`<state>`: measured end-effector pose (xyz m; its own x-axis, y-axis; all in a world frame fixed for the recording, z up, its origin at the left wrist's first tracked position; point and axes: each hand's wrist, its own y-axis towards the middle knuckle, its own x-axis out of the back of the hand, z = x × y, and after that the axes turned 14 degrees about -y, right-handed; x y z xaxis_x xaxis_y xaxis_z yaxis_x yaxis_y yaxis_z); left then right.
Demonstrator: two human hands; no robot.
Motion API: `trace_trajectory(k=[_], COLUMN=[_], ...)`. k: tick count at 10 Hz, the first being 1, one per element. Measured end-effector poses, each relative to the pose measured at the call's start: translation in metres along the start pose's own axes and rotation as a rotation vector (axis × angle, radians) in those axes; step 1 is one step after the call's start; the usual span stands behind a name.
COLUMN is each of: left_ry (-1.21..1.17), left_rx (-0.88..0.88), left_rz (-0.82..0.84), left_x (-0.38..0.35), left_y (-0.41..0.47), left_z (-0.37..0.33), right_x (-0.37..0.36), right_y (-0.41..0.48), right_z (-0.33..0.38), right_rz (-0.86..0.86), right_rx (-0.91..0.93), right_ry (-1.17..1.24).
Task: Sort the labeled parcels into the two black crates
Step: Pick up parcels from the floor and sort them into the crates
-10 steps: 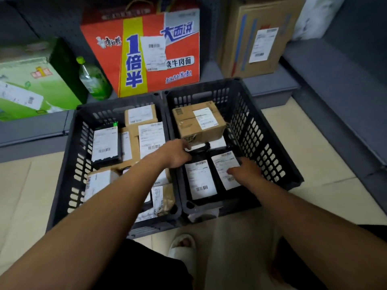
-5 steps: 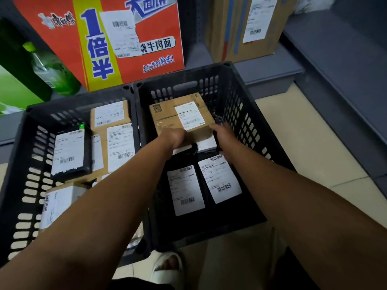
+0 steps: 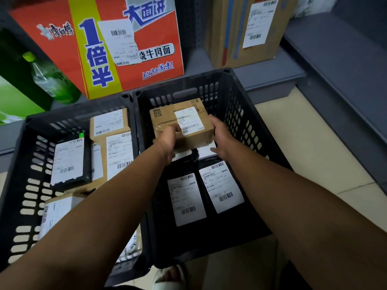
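- Cardboard box (image 3: 167,122), brown with a white barcode label on its top face, is over the far part of the right crate (image 3: 236,114), held between both hands.
- Left hand (image 3: 167,141) grips the box at its near left corner, fingers curled round the edge and partly tucked below.
- Right hand (image 3: 222,137) clasps the right end of the box, fingers reaching along its far right edge and the thumb low on the near side.
- Just beneath the box, white paper of another parcel shows; whether the box rests on it or is clear of it cannot be told.
- In the near part of the right crate two flat black parcels lie side by side, each label up: the left black parcel (image 3: 186,198) and the right black parcel (image 3: 222,186), the latter slightly turned.
- Left crate (image 3: 27,185) stands touching the right crate and holds several labelled parcels: a dark flat parcel (image 3: 67,162) towards its left wall, a small brown parcel (image 3: 110,124) at the back, a taller brown parcel (image 3: 119,151) beside the shared wall, and a pale parcel (image 3: 56,214) near the front, partly hidden by the left forearm.
- Behind the crates, on a low grey shelf (image 3: 272,76), stand a red and yellow carton (image 3: 146,65), a green bottle (image 3: 52,78) and a large brown carton (image 3: 251,28) with its own label.
- Both crates stand on a beige tiled floor (image 3: 314,153).
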<state>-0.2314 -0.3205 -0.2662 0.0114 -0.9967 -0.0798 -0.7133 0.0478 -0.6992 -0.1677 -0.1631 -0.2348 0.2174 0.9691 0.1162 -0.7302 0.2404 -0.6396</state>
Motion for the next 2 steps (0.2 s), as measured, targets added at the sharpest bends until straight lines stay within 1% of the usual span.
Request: trace_trajectory(k=[1,2], left_ry=[0.0,0.032], left_rx=[-0.023,-0.074], left_rz=[0.002,0.007], left_x=[-0.008,-0.002], left_y=[-0.045,-0.057], left_z=[-0.011,-0.01], right_x=[0.006,0.015], right_y=[-0.021,-0.061], right_z=[0.002,0.009], right_rz=[-0.052,-0.041], right_rx=[-0.043,-0.018], right_ry=[-0.012,-0.003])
